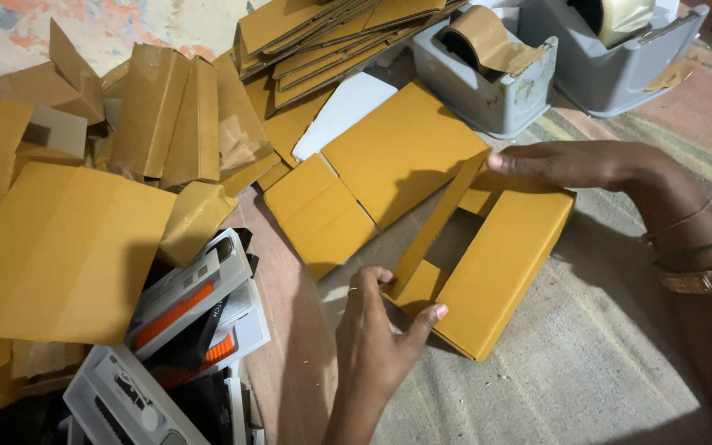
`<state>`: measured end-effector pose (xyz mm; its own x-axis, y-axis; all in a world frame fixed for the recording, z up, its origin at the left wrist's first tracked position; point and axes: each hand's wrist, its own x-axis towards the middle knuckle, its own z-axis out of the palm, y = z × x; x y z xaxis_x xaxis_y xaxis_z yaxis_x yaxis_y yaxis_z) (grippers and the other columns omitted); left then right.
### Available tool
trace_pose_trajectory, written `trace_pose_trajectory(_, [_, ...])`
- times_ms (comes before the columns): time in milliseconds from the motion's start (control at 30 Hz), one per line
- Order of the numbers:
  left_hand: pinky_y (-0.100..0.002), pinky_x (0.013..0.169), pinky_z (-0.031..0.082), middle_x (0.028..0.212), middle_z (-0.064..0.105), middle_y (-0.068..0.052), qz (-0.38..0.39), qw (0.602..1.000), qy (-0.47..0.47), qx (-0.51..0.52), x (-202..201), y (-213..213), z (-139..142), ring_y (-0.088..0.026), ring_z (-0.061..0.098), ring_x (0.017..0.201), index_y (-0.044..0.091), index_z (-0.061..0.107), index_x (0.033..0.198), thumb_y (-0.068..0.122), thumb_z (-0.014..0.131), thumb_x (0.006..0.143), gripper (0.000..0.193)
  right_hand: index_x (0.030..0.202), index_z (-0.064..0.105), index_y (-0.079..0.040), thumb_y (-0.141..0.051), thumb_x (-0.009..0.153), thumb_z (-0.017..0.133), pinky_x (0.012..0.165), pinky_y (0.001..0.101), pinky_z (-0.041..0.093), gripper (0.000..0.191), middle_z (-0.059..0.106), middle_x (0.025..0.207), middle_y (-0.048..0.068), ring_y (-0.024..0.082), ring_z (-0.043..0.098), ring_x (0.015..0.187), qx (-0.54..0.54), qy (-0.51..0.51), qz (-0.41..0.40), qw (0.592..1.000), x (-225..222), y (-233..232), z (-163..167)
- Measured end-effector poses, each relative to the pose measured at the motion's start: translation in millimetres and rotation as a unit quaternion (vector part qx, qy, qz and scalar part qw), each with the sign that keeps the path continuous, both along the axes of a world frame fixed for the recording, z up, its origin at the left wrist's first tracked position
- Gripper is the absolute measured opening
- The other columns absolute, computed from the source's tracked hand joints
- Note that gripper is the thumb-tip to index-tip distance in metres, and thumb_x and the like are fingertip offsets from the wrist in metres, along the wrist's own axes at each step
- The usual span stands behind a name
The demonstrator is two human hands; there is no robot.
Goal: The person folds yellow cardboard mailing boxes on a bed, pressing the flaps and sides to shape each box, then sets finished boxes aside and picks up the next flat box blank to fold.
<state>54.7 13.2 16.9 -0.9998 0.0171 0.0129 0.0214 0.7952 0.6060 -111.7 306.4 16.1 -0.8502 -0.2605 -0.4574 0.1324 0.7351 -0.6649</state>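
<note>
- The left hand (377, 325) is partly open, thumb spread to the right and resting on the near corner of a half-folded yellow-brown cardboard box (488, 264); its fingers curl over the small end flap there.
- The right hand (574, 162) lies almost flat, fingers stretched together toward the left, pressing on the far end of the same box where a long side flap (442, 216) stands up on edge. Bangles (706, 264) circle that wrist.
- The box rests on a striped mat (603, 363); its long axis runs from the near left up to the far right, with the unfolded panels spreading toward the mat's far left side.
- At the mat's far edge stand two grey tape dispensers: one (488, 91) with brown tape, and to its right another (620, 58) with clear tape.
- A heap of flat cardboard blanks (67, 247) of the same colour covers the floor to the left, with a further stack (323, 33) along the far side.
- Near the lower left lie white and black product packages (199, 305) with orange strips, overlapping one another.
</note>
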Motion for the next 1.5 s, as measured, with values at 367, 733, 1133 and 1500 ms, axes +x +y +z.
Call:
trace_pose_trajectory(367, [-0.051,0.093,0.056,0.101,0.071,-0.008,-0.109,0.98,0.139,-0.09,2.4,-4.0,-11.4,-0.037,0.062,0.127,0.014,0.062,0.099,0.053,0.076,0.092,0.042,0.145,0.056,-0.011,-0.078,0.077,0.057,0.111,0.0505,0.046,0.096,0.061,0.142,0.02,0.038,0.057,0.135,0.098,-0.018,-0.01,0.995,-1.8,-10.2,0.9])
trace_pose_trajectory(733, [-0.046,0.101,0.056,0.126,0.062,-0.027,-0.017,0.977,-0.163,0.134,-3.1,-7.2,15.8,-0.035,0.067,0.119,-0.006,0.021,0.148,0.054,0.088,0.061,0.125,0.153,0.032,0.003,-0.062,0.065,0.08,0.114,0.0462,0.04,0.12,0.051,0.146,0.03,0.036,0.051,0.139,-0.126,-0.039,-0.026,0.991,-2.9,11.6,-9.7])
trace_pose_trajectory(1133, [-0.027,0.086,0.055,0.11,0.066,-0.007,-0.022,0.819,0.115,0.561,-25.5,-11.4,-56.1,-0.012,0.064,0.095,0.001,0.053,0.129,0.032,0.091,0.081,0.069,0.158,0.036,-0.015,-0.043,0.085,0.064,0.111,0.038,0.044,0.083,0.058,0.146,0.017,0.026,0.055,0.137,-0.312,0.108,0.034,0.943,8.2,-15.8,19.0])
trace_pose_trajectory(1500, [-0.028,0.089,0.052,0.108,0.064,-0.002,0.009,0.827,0.175,0.534,-51.2,-31.0,-101.8,-0.011,0.061,0.099,0.001,0.056,0.126,0.046,0.09,0.079,0.073,0.155,0.03,-0.02,-0.047,0.104,0.037,0.112,0.037,0.043,0.058,0.045,0.149,0.012,0.022,0.044,0.14,-0.47,0.12,0.035,0.874,7.7,-65.9,-13.5])
